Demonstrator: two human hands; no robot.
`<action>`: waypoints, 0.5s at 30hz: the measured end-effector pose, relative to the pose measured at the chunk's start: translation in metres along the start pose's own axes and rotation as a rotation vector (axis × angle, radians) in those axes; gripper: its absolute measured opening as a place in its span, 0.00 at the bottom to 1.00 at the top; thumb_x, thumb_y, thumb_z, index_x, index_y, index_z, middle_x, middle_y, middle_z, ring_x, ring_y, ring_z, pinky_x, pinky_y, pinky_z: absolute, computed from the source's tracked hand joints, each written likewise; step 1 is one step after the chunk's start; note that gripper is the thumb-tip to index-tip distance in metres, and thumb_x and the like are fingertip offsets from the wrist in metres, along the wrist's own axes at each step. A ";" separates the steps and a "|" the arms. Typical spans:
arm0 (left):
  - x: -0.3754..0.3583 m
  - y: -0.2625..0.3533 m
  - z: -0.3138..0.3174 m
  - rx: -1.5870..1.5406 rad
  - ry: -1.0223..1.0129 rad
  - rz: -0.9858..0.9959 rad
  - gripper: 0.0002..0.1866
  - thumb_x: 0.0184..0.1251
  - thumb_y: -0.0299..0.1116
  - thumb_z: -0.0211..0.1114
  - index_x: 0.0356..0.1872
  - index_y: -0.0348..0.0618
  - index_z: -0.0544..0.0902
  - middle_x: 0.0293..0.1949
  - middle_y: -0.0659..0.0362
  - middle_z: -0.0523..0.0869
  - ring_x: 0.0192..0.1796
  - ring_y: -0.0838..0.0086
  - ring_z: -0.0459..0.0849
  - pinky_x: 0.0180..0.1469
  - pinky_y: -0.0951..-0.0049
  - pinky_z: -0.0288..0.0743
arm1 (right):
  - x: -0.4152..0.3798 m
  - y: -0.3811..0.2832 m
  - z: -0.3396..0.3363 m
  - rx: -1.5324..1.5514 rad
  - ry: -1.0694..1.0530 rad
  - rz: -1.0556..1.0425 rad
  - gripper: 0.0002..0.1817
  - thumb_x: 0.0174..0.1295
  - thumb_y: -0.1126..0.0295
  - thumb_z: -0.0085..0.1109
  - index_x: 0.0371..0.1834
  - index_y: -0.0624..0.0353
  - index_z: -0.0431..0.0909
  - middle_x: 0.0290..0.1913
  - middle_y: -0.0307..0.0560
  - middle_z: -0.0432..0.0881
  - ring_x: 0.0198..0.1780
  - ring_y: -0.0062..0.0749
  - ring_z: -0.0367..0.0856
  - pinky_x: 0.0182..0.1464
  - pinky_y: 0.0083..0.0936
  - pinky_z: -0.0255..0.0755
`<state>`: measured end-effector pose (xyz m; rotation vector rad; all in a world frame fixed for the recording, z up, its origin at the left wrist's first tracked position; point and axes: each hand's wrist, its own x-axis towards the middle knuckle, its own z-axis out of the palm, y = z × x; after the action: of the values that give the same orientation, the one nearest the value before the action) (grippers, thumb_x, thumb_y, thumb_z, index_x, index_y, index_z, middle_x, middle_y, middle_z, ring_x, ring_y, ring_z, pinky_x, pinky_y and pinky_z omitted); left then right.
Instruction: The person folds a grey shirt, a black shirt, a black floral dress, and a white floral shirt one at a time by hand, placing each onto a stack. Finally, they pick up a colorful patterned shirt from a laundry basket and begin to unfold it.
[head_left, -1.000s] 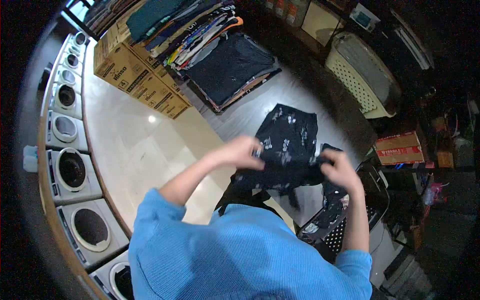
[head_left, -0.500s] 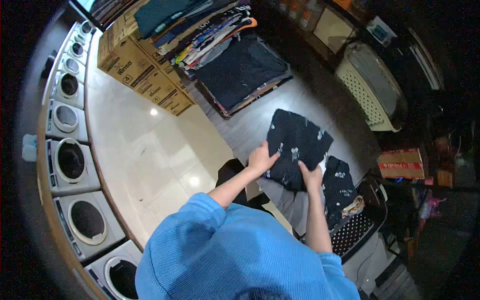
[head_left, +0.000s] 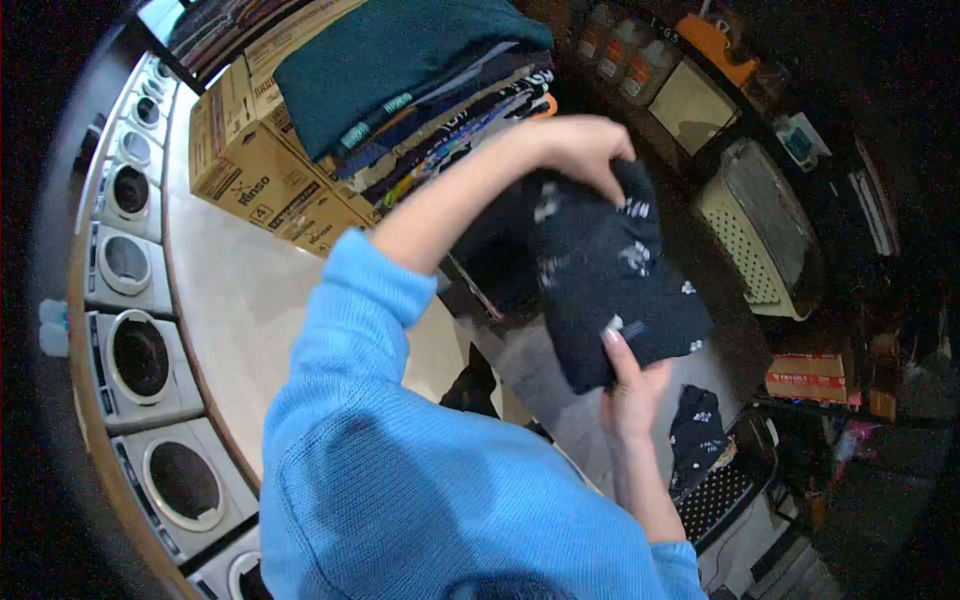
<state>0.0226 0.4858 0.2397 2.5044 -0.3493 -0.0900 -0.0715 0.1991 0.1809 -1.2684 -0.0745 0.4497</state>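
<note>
Below and right of the right fingers, a dark printed cloth (head_left: 697, 430) and a scrap of multicoloured cloth (head_left: 727, 453) are being held by a black perforated basket (head_left: 712, 492). Beyond them, right of the left fingers, a cream basket (head_left: 742, 255) is being seen, its contents too dim to tell.

Now the black garment (head_left: 600, 275)! It is being held up between both hands, folded and tilted, small pale floral clusters being shown across it. Its far end is being gripped by the left hand (head_left: 592, 155), thumb and fingers curled around it; its near edge is being pinched by the right hand (head_left: 635, 385), thumb on top.

Left of the left fingers, "Rinso" and "4" are being displayed on cardboard boxes (head_left: 240, 165); right of the right fingers, "FRAGILE" is being shown on a red-marked carton (head_left: 805, 378).
</note>
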 end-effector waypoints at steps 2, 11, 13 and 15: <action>0.014 -0.024 -0.026 0.244 0.059 0.035 0.23 0.49 0.44 0.76 0.43 0.38 0.86 0.38 0.48 0.88 0.43 0.57 0.87 0.47 0.61 0.79 | 0.008 0.024 0.057 0.086 0.089 0.075 0.25 0.59 0.77 0.67 0.59 0.66 0.70 0.53 0.51 0.79 0.52 0.35 0.80 0.58 0.31 0.74; -0.045 -0.136 0.071 0.391 0.458 -0.087 0.28 0.67 0.49 0.61 0.62 0.42 0.74 0.59 0.50 0.78 0.64 0.57 0.73 0.67 0.52 0.62 | 0.030 0.191 0.137 -0.101 -0.264 0.491 0.13 0.66 0.73 0.60 0.47 0.66 0.68 0.39 0.49 0.82 0.43 0.28 0.82 0.48 0.23 0.78; -0.075 -0.128 0.110 0.343 0.534 -0.262 0.34 0.70 0.52 0.56 0.72 0.45 0.63 0.67 0.49 0.70 0.72 0.52 0.63 0.72 0.42 0.48 | 0.036 0.171 0.122 -0.162 -0.252 0.145 0.09 0.67 0.75 0.58 0.46 0.64 0.70 0.37 0.47 0.83 0.40 0.26 0.82 0.46 0.23 0.77; -0.096 -0.110 0.147 0.360 0.508 -0.419 0.38 0.69 0.57 0.55 0.74 0.48 0.59 0.74 0.50 0.60 0.76 0.45 0.52 0.71 0.31 0.38 | 0.059 0.137 0.104 -0.659 -0.207 -0.388 0.05 0.63 0.79 0.57 0.41 0.66 0.78 0.42 0.50 0.84 0.42 0.32 0.83 0.44 0.29 0.76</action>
<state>-0.0661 0.5159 0.0549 2.7929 0.4026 0.4751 -0.0880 0.3456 0.0736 -1.7973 -0.6774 0.2167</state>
